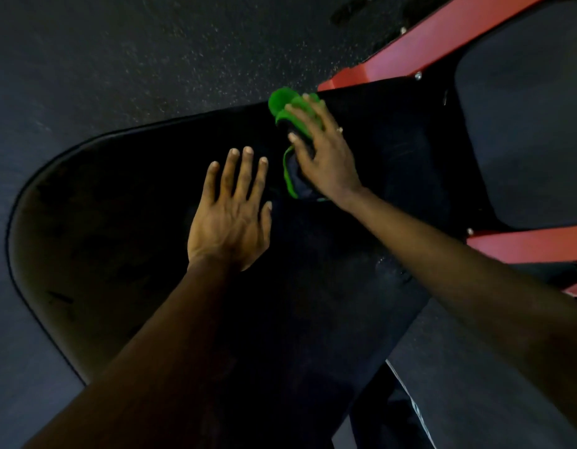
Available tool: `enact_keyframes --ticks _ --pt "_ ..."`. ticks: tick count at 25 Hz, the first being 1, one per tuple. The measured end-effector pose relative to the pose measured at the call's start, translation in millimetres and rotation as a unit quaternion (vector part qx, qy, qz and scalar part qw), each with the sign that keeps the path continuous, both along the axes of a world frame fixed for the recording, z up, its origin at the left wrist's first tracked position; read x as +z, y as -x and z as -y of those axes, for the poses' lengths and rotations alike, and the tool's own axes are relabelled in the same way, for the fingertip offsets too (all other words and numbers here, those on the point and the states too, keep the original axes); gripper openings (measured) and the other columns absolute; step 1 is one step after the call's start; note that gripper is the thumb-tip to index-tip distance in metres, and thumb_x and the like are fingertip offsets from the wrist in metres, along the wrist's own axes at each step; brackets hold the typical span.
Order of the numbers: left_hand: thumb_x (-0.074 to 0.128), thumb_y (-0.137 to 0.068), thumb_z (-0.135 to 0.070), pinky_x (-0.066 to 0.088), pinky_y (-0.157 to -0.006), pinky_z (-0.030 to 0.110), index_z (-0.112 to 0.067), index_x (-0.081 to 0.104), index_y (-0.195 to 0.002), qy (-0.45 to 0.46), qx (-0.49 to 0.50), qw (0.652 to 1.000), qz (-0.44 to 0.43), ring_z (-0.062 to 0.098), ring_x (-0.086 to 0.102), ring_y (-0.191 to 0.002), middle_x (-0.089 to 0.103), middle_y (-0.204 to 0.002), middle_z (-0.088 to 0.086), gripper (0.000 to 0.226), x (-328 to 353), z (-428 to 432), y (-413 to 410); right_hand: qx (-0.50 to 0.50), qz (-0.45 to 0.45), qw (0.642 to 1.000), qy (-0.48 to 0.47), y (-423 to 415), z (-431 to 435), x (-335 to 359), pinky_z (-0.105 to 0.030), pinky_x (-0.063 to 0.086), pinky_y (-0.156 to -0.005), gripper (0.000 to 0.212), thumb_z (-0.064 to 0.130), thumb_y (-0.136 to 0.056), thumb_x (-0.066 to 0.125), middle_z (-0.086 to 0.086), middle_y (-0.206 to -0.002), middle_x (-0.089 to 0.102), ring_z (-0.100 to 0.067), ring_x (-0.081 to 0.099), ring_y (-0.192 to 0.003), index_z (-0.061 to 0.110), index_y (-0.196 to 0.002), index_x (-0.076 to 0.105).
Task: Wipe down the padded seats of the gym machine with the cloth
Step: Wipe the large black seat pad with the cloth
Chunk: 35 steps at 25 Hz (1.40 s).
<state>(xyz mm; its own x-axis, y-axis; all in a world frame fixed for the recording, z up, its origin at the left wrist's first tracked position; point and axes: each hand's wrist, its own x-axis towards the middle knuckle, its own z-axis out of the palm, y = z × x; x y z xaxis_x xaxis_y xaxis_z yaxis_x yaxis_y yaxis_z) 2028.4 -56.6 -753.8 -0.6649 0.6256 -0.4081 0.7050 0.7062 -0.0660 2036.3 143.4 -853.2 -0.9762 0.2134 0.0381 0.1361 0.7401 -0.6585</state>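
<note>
Black padding fills most of your view: one padded seat, with its broad rounded end at the lower left and its long axis running up and right to a narrower end at the red frame. You have one cloth on it, bright green with a darker patch underneath. It is bunched into a strip whose long axis runs roughly away from you, its far end reaching the pad's far edge near the narrow end. Both of your hands are on the pad. Your right hand lies over the cloth with its fingers spread and nearly straight, and the thumb is also on the fabric. It presses down flat rather than closing round the cloth, and its fingertips point up and left toward the pad's edge. One ring shows on that hand. Your left hand rests flat on the bare padding just beside the cloth, toward the broad end. Its fingers are straight and slightly fanned, pointing away from you, and it holds nothing. Two red frame bars show: an upper bar slants off the top right, and a lower bar sits at the right edge. Two bolt heads sit where the bars meet the pad. Dark speckled floor lies beyond the pad.
</note>
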Motion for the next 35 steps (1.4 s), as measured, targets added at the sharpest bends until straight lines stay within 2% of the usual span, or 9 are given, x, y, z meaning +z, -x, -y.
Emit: enact_keyframes --ticks 5,7,11,18,22,25,29,31,35 --pt "0.022 -0.104 -0.043 0.007 -0.126 0.052 -0.01 0.004 -0.163 -0.004 0.0 1.0 0.001 0.033 0.002 -0.157 0.004 -0.169 0.017 0.069 0 0 2 -0.226 0.071 0.969 0.066 37 -19 -8 -0.044 0.039 -0.115 0.047 0.04 -0.102 0.048 -0.009 -0.154 0.047 -0.024 0.042 -0.145 0.018 -0.141 0.058" --pt "0.025 -0.104 -0.042 0.007 -0.126 0.052 -0.008 0.006 -0.162 -0.007 0.002 1.0 -0.001 0.034 0.004 -0.157 0.005 -0.169 0.018 0.07 0 0 1 -0.203 0.045 0.977 0.051 29 15 9 -0.046 0.04 -0.114 0.045 0.04 -0.102 0.05 -0.012 -0.151 0.05 -0.029 0.042 -0.145 0.015 -0.137 0.062" --pt "0.026 -0.103 -0.042 0.006 -0.126 0.052 -0.008 0.006 -0.162 -0.006 0.001 1.0 0.001 0.034 0.004 -0.157 0.005 -0.169 0.017 0.071 -2 -1 2 0.016 -0.013 1.0 -0.003 17 11 8 -0.039 0.035 -0.119 0.043 0.036 -0.104 0.051 -0.013 -0.156 0.045 -0.029 0.037 -0.148 0.015 -0.142 0.059" --pt "0.018 -0.104 -0.043 0.002 -0.126 0.05 -0.01 -0.001 -0.162 -0.012 0.003 1.0 0.0 0.032 -0.002 -0.157 -0.002 -0.17 0.016 0.069 -1 0 0 -0.265 0.092 0.957 0.069 46 -29 -4 -0.039 0.042 -0.112 0.047 0.039 -0.101 0.053 -0.008 -0.157 0.043 -0.024 0.041 -0.145 0.017 -0.143 0.056" --pt "0.018 -0.103 -0.042 0.001 -0.126 0.05 -0.01 -0.001 -0.162 -0.01 0.004 1.0 0.005 0.032 -0.002 -0.157 -0.001 -0.17 0.017 0.07 -3 -1 1 -0.206 0.057 0.974 0.07 -43 41 22 -0.033 0.034 -0.119 0.044 0.03 -0.1 0.058 -0.008 -0.157 0.042 -0.024 0.037 -0.149 0.015 -0.142 0.057" --pt "0.019 -0.103 -0.042 0.002 -0.126 0.051 -0.01 0.002 -0.163 -0.016 0.004 1.0 0.004 0.032 0.0 -0.157 0.001 -0.17 0.017 0.07 -2 -1 2 -0.208 0.063 0.974 0.06 -77 22 12 -0.029 0.03 -0.121 0.041 0.023 -0.103 0.056 -0.011 -0.156 0.043 -0.025 0.038 -0.148 0.013 -0.143 0.055" --pt "0.018 -0.104 -0.042 0.002 -0.126 0.051 -0.009 0.001 -0.162 -0.015 0.003 1.0 0.004 0.032 -0.002 -0.157 0.0 -0.169 0.017 0.069 -2 1 2 -0.422 0.164 0.89 0.055 -16 -58 -26 -0.036 0.041 -0.111 0.054 0.035 -0.098 0.055 -0.008 -0.155 0.045 -0.028 0.049 -0.138 0.013 -0.147 0.051" --pt "0.019 -0.104 -0.042 0.001 -0.126 0.05 -0.01 0.0 -0.162 -0.013 0.006 1.0 0.008 0.032 -0.003 -0.157 -0.001 -0.17 0.016 0.07 -3 0 2 -0.457 0.196 0.866 0.056 7 -66 -25 -0.038 0.044 -0.107 0.058 0.043 -0.097 0.056 -0.003 -0.156 0.043 -0.027 0.05 -0.137 0.017 -0.148 0.049" --pt "0.021 -0.103 -0.043 0.001 -0.126 0.051 -0.01 0.001 -0.163 -0.014 0.01 1.0 0.008 0.032 -0.002 -0.157 0.0 -0.17 0.016 0.07 -3 0 2 -0.286 0.109 0.951 0.051 -31 16 13 -0.034 0.035 -0.118 0.053 0.042 -0.098 0.057 -0.006 -0.157 0.043 -0.023 0.038 -0.147 0.017 -0.144 0.055"
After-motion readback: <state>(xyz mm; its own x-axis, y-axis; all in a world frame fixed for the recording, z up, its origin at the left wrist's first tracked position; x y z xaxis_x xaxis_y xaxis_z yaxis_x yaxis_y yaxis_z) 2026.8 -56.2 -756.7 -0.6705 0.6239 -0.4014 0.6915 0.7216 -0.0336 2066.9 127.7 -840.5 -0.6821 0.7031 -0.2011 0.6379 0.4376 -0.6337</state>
